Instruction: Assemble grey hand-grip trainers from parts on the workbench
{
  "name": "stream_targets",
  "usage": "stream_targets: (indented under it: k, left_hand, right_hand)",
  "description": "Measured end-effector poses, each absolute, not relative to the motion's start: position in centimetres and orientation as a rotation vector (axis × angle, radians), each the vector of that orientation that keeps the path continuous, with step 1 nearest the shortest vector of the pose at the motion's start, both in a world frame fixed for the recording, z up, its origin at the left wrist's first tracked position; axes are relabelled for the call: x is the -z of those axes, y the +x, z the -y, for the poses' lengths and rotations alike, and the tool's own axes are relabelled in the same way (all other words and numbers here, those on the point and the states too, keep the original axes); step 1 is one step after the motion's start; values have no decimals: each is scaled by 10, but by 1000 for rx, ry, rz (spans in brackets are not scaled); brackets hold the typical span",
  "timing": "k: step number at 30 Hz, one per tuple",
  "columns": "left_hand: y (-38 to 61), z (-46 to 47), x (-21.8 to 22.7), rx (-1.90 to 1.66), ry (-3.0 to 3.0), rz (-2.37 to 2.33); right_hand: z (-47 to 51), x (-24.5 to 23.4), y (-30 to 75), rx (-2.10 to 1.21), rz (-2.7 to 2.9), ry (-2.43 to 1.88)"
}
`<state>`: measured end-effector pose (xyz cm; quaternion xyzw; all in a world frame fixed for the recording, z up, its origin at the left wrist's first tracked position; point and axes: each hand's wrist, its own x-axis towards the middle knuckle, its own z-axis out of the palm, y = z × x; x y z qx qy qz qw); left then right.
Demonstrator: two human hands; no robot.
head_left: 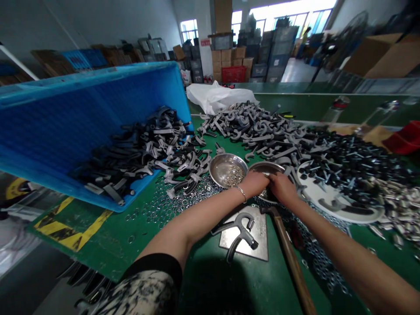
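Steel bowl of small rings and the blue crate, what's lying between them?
In the head view, a heap of black and grey hook-shaped metal parts lies between the blue plastic crate and the steel bowl, beside loose metal washers.

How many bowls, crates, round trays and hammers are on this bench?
Steel bowls: 2
Blue plastic crate: 1
Round white tray: 1
Wooden-handled hammer: 1
Total: 5
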<state>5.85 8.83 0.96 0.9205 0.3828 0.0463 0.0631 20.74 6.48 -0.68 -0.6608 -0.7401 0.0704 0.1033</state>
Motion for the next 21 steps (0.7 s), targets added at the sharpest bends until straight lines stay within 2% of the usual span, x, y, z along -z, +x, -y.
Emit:
stream_targets:
  k: [5,9,12,14,21]
  left_hand:
    - [52,-77,-18,-403,2655,-1204]
    - [27,-54,-25,-633,2474,-1236]
    - [-5,-25,-22,-933,2062,-1108]
    - [-25,-4,-16,-1044,1745,-1040]
    - [-79,59,-3,-974,1177,-1121]
  right_hand:
    - [-61,-13,206,-286,1991,-1815]
    - [-10,-23,199,-474,1865,-1691]
    - [42,-10,184,-758,1833,-1575]
    - [65,3,173,-837,1805,-1542]
    - [69,20,162,-662,1910,-1557]
